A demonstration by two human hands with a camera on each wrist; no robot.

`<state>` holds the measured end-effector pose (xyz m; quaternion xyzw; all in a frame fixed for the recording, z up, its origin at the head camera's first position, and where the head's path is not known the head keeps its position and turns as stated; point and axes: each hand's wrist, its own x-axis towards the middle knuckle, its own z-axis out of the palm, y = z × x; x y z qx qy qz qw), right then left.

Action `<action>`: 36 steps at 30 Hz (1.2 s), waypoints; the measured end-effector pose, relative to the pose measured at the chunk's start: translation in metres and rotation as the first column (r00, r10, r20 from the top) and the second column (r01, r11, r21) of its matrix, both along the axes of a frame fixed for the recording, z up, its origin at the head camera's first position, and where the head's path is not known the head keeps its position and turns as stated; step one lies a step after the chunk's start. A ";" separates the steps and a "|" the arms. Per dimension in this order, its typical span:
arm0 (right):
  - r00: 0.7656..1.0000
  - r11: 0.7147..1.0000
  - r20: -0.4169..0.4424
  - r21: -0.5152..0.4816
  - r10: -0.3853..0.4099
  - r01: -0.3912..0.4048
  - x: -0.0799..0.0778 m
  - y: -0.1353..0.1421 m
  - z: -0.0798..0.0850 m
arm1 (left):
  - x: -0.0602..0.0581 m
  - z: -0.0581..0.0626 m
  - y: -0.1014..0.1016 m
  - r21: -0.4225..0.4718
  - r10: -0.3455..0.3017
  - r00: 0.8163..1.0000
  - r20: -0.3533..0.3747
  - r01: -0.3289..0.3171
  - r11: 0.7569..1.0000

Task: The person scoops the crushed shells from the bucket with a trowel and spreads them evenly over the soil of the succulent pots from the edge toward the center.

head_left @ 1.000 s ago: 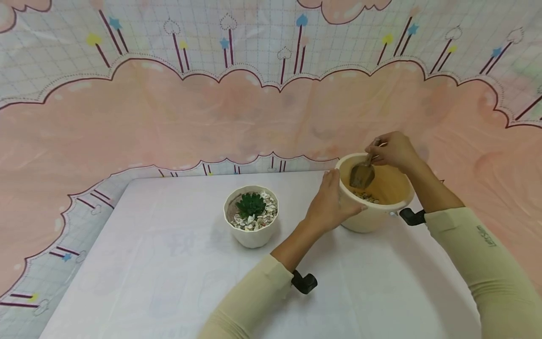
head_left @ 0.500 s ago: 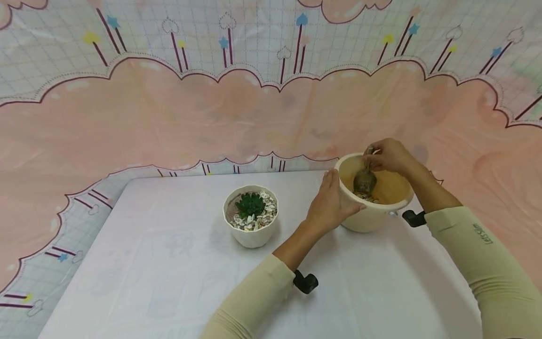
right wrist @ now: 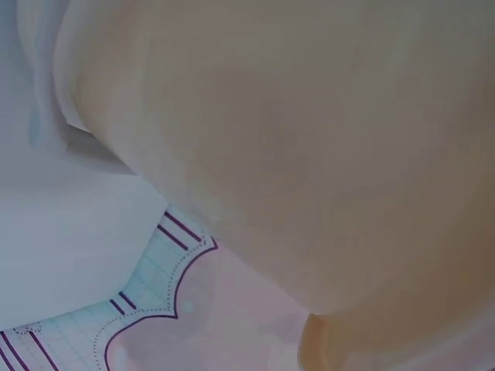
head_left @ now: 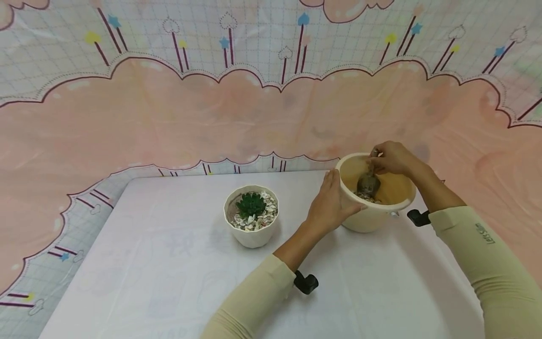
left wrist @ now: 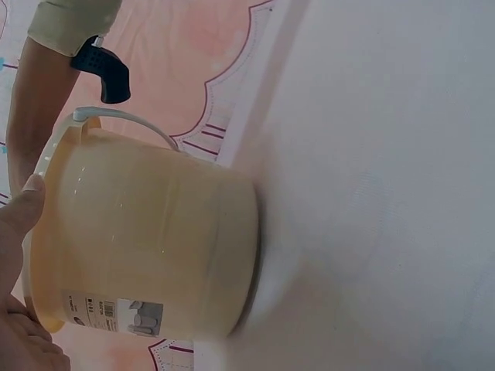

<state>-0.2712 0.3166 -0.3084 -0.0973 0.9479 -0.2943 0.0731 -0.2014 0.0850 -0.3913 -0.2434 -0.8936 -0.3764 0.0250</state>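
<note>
A cream plastic bucket [head_left: 366,221] stands upright at the back right of the table; its side and label fill the left wrist view. At its rim my left hand [head_left: 328,202] holds it, thumb across the front and fingers at the left side. My right hand [head_left: 391,157] reaches over the far rim and pinches the handle of a small dark metal trowel [head_left: 368,184]. The trowel's blade points down into the bucket, its tip among pale pebble-like bits [head_left: 364,195]. The right wrist view shows the bucket's side [right wrist: 294,154], and the right hand is out of it.
Left of the bucket stands a white faceted pot [head_left: 253,238] with a green succulent [head_left: 251,205] and pale pebbles around it. A white cloth covers the table [head_left: 169,273]. A patterned pink and white curtain [head_left: 211,122] hangs behind. The bucket's handle [left wrist: 128,117] hangs on its far side.
My right hand has lowered the trowel deeper into the bucket, its blade turning tip-down into the bits, then shifted slightly right. The left hand and the potted plant stay in place.
</note>
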 end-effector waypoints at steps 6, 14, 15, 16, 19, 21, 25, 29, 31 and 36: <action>0.998 0.999 0.063 -0.042 -0.013 0.016 0.001 0.004 0.002 | 0.000 -0.002 0.000 0.001 0.002 1.000 -0.018 -0.002 1.000; 0.990 0.992 0.114 -0.085 -0.085 0.095 0.011 0.012 0.001 | 0.000 -0.003 0.000 0.017 0.002 1.000 -0.020 -0.001 1.000; 0.988 0.990 0.120 -0.089 -0.096 0.107 0.012 0.012 0.001 | 0.001 -0.003 0.000 0.021 0.000 1.000 -0.020 0.000 1.000; 0.986 0.989 0.125 -0.093 -0.106 0.118 0.013 0.013 0.001 | 0.000 -0.003 0.000 0.025 0.000 1.000 -0.020 0.001 1.000; 0.982 0.983 0.144 -0.120 -0.122 0.140 0.015 0.013 0.000 | 0.000 -0.004 0.000 0.029 0.001 1.000 -0.025 0.000 1.000; 0.978 0.978 0.172 -0.150 -0.118 0.144 0.017 0.013 -0.001 | 0.000 -0.004 0.000 0.027 0.001 0.999 -0.033 0.000 1.000; 0.968 0.962 0.222 -0.214 -0.120 0.168 0.022 0.013 -0.005 | 0.001 -0.003 0.000 0.022 -0.002 0.999 -0.038 0.002 1.000; 0.952 0.927 0.255 -0.288 -0.168 0.241 0.026 0.009 -0.008 | 0.001 -0.002 0.000 0.022 -0.002 0.999 -0.032 0.003 1.000; 0.938 0.899 0.291 -0.335 -0.187 0.283 0.028 0.006 -0.011 | 0.001 -0.002 0.000 0.022 0.001 1.000 -0.023 -0.001 1.000; 0.887 0.805 0.412 -0.443 -0.209 0.395 0.030 -0.005 -0.021 | 0.002 -0.003 0.001 0.034 0.006 1.000 -0.007 -0.006 0.999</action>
